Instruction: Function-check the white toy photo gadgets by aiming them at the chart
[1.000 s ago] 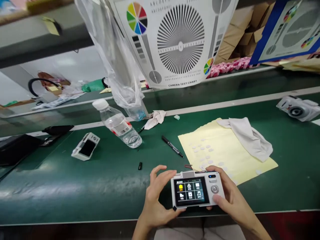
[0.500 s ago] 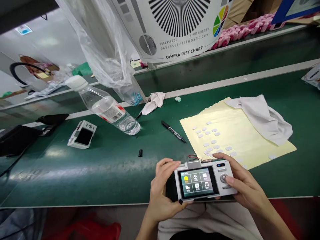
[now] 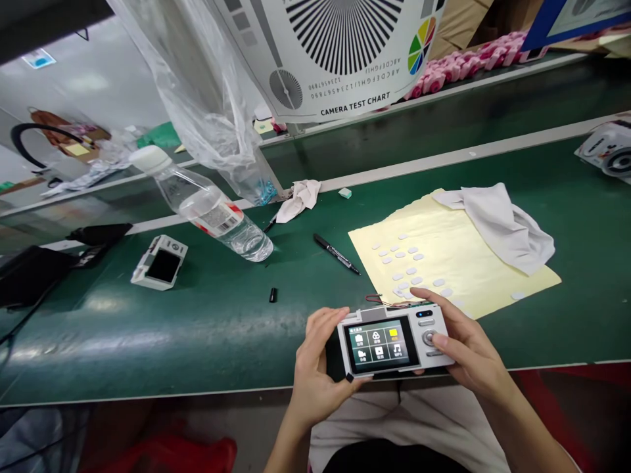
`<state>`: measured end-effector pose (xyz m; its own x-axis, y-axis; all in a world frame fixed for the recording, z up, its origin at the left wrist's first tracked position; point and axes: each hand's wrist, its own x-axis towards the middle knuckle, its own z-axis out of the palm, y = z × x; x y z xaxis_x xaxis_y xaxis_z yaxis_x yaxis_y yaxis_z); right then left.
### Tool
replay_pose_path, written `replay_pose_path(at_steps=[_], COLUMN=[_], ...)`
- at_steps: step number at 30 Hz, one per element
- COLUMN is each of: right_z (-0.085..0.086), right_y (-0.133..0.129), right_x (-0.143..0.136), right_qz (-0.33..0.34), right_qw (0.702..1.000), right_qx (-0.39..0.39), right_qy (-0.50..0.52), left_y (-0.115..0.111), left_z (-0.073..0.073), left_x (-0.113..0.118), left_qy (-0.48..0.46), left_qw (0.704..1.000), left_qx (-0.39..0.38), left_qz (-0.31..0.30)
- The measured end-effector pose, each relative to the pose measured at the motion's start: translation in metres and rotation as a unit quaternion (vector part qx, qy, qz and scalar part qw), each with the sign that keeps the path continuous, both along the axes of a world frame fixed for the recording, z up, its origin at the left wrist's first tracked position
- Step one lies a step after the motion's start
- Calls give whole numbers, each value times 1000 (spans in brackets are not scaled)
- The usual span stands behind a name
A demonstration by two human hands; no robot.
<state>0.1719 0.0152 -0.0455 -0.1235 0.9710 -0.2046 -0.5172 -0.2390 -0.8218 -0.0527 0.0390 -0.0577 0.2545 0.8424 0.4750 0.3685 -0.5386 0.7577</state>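
A white digital camera is held between both hands above the table's front edge, its lit screen facing me. The screen shows a menu of several icons, with the top-right one in yellow. My left hand grips the camera's left end, fingers on top and thumb underneath. My right hand wraps the right end, its thumb on the round button pad. Red and dark wires stick out from the camera's top edge. Just behind it lies a yellow sheet with several small white oval pieces.
A grey cloth rests on the sheet. Left of it are a black marker, a black cap, a water bottle and a second white camera. A camera test chart stands behind. A packaged item lies far right.
The yellow highlight on the screen has gone from the top-left icon to the top-right one. Both hands keep their hold on the camera. The whole view has shifted slightly.
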Motion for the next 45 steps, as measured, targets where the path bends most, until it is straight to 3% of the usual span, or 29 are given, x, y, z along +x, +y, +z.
replay_pose_path(at_steps=[7,24,31,37,45], right_z=[-5,-7,-2,-3,-1], right_y=[-3,-4,-2,-1,-3], right_x=[-4,-3,-3,3,3], right_qz=[-57,-50,-40,20,26], right_qw=[993,990,995,999,998], right_qx=[19,22,1,30,32], right_qy=[-103,-133,-94,-32,-48], left_y=[0,1,1,0,0], left_z=[3,5,6,3,0], left_x=[5,6,6,3,1], left_qy=[26,16,8,-21,-35], left_qw=[998,998,998,1000,999], left_qx=[49,61,55,12,-5], left_qz=[-11,-14,-11,-10,-14])
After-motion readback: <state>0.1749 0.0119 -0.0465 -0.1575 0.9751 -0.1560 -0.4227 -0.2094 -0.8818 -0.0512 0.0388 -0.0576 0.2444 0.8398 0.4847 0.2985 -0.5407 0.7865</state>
